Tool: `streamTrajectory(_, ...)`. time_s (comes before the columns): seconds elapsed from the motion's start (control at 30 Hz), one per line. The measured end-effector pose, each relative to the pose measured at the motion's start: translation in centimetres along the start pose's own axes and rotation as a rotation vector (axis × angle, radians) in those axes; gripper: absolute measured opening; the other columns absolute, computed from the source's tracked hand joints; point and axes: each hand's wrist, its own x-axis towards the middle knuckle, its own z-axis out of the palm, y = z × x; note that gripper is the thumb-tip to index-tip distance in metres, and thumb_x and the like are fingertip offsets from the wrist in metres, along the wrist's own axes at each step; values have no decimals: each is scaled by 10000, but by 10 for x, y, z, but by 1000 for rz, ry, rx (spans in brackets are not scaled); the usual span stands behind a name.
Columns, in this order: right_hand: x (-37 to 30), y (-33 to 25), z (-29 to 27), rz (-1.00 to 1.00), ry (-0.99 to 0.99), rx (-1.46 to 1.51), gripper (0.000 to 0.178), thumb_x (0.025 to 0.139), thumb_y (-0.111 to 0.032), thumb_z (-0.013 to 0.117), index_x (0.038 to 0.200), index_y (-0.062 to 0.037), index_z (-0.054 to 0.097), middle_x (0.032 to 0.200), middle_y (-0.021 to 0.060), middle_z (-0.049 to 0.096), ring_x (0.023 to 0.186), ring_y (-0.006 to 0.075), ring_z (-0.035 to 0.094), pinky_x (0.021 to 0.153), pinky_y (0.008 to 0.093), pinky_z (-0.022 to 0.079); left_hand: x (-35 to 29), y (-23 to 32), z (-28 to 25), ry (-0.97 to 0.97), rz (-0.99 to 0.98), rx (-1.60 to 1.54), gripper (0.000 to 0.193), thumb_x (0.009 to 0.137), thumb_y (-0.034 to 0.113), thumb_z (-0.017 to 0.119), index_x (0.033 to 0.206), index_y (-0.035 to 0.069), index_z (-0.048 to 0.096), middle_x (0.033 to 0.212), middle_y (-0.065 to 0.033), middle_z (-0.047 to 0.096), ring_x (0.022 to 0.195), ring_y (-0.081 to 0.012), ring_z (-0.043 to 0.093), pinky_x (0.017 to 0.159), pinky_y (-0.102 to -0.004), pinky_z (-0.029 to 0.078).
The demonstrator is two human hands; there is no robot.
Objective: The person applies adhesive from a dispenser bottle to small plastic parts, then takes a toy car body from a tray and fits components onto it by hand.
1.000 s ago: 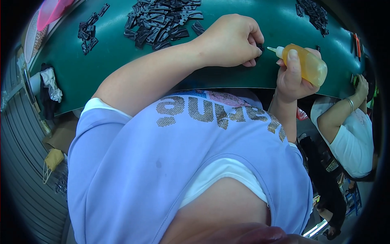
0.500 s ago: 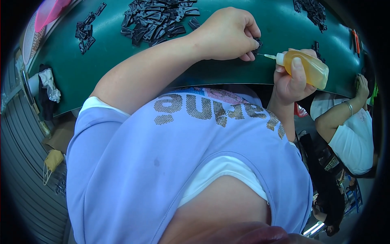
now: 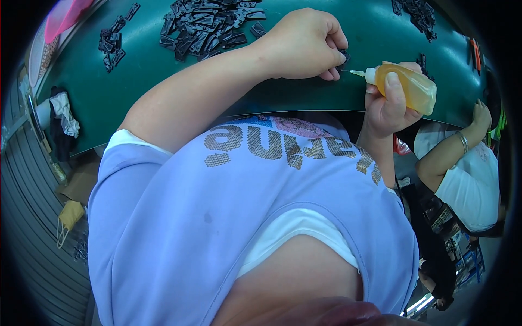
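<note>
My left hand (image 3: 310,46) is closed, its fingertips pinching a small black plastic part (image 3: 343,56) over the green table. Most of that part is hidden by the fingers. In my right hand (image 3: 392,103) is a soft squeeze bottle (image 3: 413,89) of yellowish liquid, tilted with its white cap toward the left hand. The bottle's thin needle tip (image 3: 353,72) points at the black part, very close to it; whether the two touch I cannot tell. Beyond my left forearm lies a large heap of black plastic parts (image 3: 209,27).
Smaller groups of black parts lie at the left (image 3: 111,43), far right (image 3: 417,19) and beside the bottle (image 3: 423,64). Orange-handled pliers or cutters (image 3: 476,57) rest near the green table's (image 3: 136,103) right edge. A co-worker's arm (image 3: 448,152) is at the right. A pink container (image 3: 65,19) stands far left.
Both hands keep their hold and stay in nearly the same place. The co-worker's arm at the right has shifted slightly.
</note>
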Motion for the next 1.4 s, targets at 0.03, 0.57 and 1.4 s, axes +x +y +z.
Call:
streamTrajectory(0.03, 0, 0, 1, 1, -1, 1, 90, 792, -2, 609, 863, 20, 560, 842, 104, 543, 560, 119, 572, 417, 214, 467, 0, 1, 0, 6, -12, -4, 205, 857, 22, 637, 1033, -80, 612, 858, -160, 681, 726, -192, 717, 656, -257, 578)
streamTrajectory(0.57, 2, -27, -73, 134, 150, 626, 203, 853, -199, 544, 931, -12, 548, 800, 86, 505, 536, 130, 445, 483, 244, 352, 2, -14, 7, 80, 25, -51, 225, 878, 26, 612, 1076, -81, 604, 859, -123, 662, 721, -161, 688, 636, -242, 575)
streamTrajectory(1.4, -16, -23, -66, 228, 231, 570, 248, 855, -113, 528, 1067, 17, 526, 923, 152, 591, 588, 160, 526, 487, 234, 433, -43, 11, -69, 85, 128, 1064, 201, 716, 89, 732, 868, 44, 609, 871, -100, 582, 861, -297, 597, 728, -387, 469)
